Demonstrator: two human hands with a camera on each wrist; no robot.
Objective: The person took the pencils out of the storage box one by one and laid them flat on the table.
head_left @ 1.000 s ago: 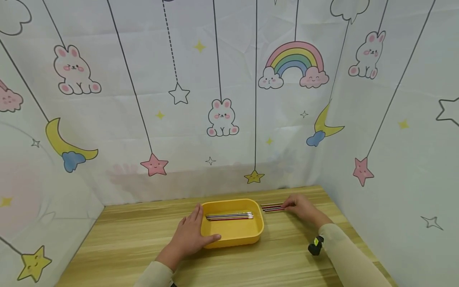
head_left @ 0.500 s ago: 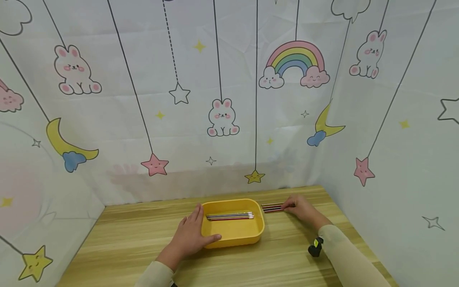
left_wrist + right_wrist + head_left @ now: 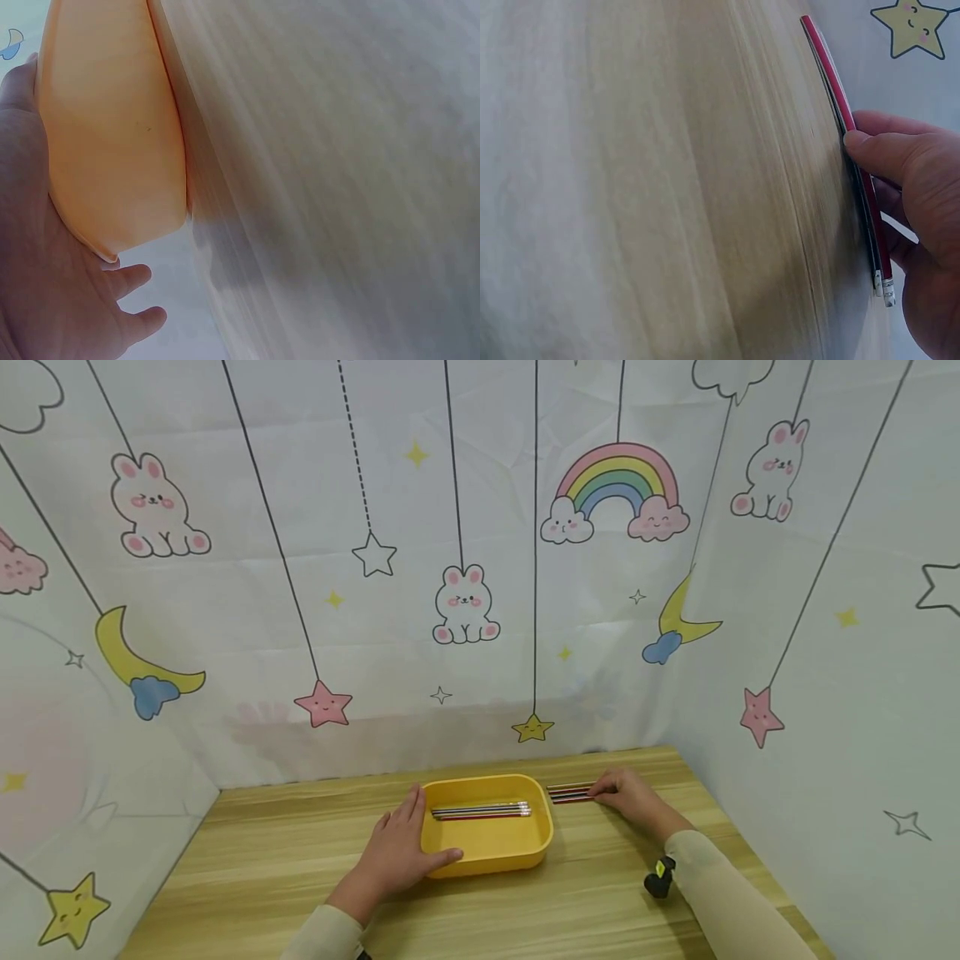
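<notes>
A yellow plastic bin (image 3: 495, 865) stands on the wooden table, and several pencils (image 3: 480, 812) lie side by side in it. My left hand (image 3: 393, 853) rests at its left end, fingers straight along the rim and thumb over the near edge; the left wrist view has the palm against the bin's outer wall (image 3: 120, 135). To the right of the bin, several more pencils (image 3: 568, 794) lie in a row. My right hand (image 3: 633, 795) pinches at this row, thumb on the red pencil (image 3: 832, 64), with a dark pencil (image 3: 859, 191) alongside; the other fingers are behind them.
The wooden table (image 3: 247, 860) ends at a white printed cloth backdrop (image 3: 390, 643) behind, with further cloth walls at the left and right. A small black device with a yellow mark (image 3: 660, 877) sits at the right wrist.
</notes>
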